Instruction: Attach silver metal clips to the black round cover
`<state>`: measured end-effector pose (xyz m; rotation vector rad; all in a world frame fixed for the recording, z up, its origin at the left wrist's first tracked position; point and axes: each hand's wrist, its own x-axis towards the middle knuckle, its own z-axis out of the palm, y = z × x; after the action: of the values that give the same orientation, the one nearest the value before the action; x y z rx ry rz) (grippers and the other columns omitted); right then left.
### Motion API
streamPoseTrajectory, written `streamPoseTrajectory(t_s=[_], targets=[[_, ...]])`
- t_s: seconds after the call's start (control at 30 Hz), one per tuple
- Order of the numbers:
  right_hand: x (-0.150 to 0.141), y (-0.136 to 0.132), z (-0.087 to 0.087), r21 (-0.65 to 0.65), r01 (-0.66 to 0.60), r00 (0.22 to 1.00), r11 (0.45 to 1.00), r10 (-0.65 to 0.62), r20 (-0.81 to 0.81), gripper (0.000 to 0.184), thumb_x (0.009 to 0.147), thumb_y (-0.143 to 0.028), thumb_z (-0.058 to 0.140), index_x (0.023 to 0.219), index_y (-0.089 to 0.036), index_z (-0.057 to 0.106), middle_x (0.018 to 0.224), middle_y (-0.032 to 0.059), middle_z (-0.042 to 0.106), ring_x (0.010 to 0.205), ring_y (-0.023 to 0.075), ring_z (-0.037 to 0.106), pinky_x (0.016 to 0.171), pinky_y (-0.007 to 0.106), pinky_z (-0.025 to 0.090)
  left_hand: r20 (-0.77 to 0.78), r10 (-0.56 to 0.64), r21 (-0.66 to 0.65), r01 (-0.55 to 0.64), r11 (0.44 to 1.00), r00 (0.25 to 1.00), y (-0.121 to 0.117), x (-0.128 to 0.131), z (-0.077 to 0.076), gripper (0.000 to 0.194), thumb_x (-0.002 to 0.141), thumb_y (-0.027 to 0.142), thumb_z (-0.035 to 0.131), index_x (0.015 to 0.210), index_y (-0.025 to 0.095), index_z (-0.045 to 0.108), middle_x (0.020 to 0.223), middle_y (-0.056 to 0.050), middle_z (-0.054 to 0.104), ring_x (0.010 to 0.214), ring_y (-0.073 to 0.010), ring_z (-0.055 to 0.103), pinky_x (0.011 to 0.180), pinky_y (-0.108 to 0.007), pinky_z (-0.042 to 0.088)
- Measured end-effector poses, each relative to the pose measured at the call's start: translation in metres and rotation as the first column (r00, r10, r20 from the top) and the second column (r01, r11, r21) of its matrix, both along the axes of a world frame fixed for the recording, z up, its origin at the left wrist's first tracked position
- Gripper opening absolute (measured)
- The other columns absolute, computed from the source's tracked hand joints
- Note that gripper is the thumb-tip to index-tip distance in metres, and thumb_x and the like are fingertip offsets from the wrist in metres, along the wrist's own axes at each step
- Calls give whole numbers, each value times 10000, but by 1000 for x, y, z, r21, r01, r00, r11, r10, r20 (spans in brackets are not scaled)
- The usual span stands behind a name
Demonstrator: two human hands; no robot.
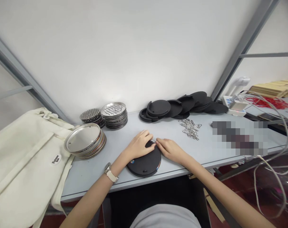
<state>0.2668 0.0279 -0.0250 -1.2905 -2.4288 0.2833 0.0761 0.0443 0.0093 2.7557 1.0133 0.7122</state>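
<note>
The flat round black disc (144,164) lies at the near edge of the pale grey tabletop (115,139), directly in front of the person. The left hand (139,145) rests across its far part, thumb and fingers drawn together around the far edge. The right hand (171,150) closes in a narrow pinch at the same edge, its fingertips on a small shiny silver metal clip (153,141). The clip's placing looks to be the step in hand; the fingers hide whether it is already fastened through the disc or only held against it. Strips of orange and blue show at the disc's right rim, so another layer seems to be fitted to it already.

Much appears to be left. Behind the right hand, a loose tangle of silver wire clips (190,129) lies unattached. Along the wall, overlapping round black plastic holders with partly raised rims (160,108) spread to the right, and no clip can be made out on any of them. To the left stand a stack of smooth round silver metal plates (83,137) and two stacks of perforated, grater-like metal discs (114,110), all apart from the hands. No pile of clearly finished pieces can be picked out.
</note>
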Motion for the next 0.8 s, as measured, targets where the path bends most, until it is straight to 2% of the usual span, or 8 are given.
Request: streamPoseTrajectory(t_s=[0.3,0.8], targets=[[-1,-1,-1,17,54,998,998,-53,-37,259,977,-281,271,802,-207,446,634,1,544,556,144,495,578,241,321,18,-28,-30,28,999,999,2,-1,-1,135,824,248,537,755,190,436,810,-13,481,792,-168,460,712,-293,400],[0,0,-3,33,93,990,995,-89,-106,237,967,-275,276,814,-215,447,597,-11,514,500,141,462,537,243,296,49,-37,-60,40,997,998,1,0,-1,83,805,229,536,780,195,465,808,-12,500,793,-168,480,717,-295,410]])
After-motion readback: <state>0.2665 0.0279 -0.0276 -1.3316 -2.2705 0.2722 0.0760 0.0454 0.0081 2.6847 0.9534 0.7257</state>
